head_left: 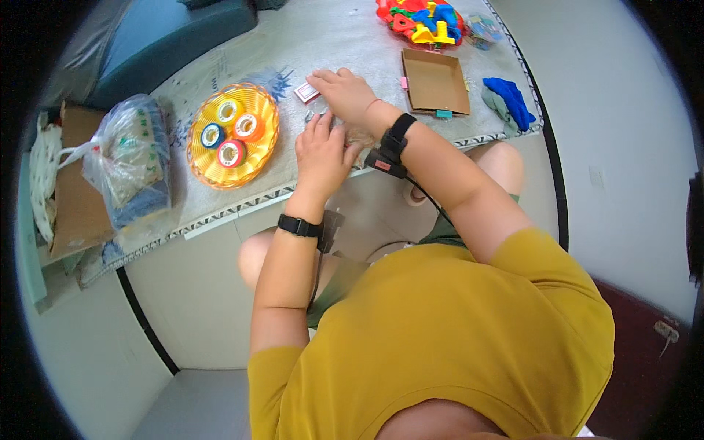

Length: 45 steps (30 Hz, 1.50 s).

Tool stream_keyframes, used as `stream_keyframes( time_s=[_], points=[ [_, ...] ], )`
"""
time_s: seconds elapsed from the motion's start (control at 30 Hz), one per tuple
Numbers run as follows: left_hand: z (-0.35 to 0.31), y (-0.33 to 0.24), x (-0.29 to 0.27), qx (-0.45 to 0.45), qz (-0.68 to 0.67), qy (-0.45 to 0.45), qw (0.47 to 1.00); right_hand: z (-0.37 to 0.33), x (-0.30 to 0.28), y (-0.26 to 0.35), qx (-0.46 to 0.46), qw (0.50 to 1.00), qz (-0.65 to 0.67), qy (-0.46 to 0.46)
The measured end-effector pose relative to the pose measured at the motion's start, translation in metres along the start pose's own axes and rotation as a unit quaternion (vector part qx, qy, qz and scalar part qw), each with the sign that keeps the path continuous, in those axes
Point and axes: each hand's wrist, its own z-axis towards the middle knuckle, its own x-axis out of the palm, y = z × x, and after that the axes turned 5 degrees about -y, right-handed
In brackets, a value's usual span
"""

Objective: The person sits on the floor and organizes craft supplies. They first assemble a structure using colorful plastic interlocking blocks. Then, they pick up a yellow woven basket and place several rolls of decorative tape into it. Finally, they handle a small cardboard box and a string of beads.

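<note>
Both my hands work close together at the table's near edge. My left hand (320, 150) lies knuckles-up on a crinkled clear plastic bag (358, 136), its fingers closed on the bag. My right hand (343, 92) is just beyond it, fingers curled down onto the tabletop; what they pinch is hidden. A small red and white packet (306, 92) lies beside the right fingertips, and a small metal clip (309, 116) sits by the left fingertips. Each wrist wears a black band.
A yellow woven basket (257, 158) with several tape rolls stands to the left. Further left are a filled plastic bag (132, 161) and a cardboard box (77, 202). An open brown box (435, 81), a blue cloth (511, 99) and colourful plastic toys (422, 20) lie right and beyond.
</note>
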Motion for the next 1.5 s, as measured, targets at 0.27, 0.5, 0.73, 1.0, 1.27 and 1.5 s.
stream_keyframes(
  time_s=[0.27, 0.5, 0.73, 1.0, 1.27, 1.5],
  points=[
    [0.003, 0.006, 0.002, -0.005, 0.015, -0.024, 1.0, -0.001, -0.036, -0.016, 0.051, 0.987, 0.053, -0.146],
    [0.001, 0.014, 0.005, -0.031, 0.014, -0.056, 0.998, -0.054, -0.097, -0.074, 0.298, 0.925, -0.1, -0.215],
    [0.002, 0.003, -0.004, -0.02, -0.015, -0.033, 0.999, -0.065, -0.085, -0.094, 0.217, 0.973, -0.081, -0.004],
    [0.016, 0.002, 0.004, 0.036, 0.033, -0.008, 0.999, -0.073, -0.112, -0.02, 0.167, 0.973, -0.162, 0.008],
    [0.025, 0.008, -0.007, 0.02, -0.042, -0.051, 0.998, -0.1, -0.115, -0.026, 0.199, 0.96, -0.179, 0.081],
    [0.018, 0.012, -0.012, -0.192, -0.308, -0.113, 0.925, -0.082, -0.09, -0.017, 0.118, 0.992, -0.011, -0.045]
  ],
)
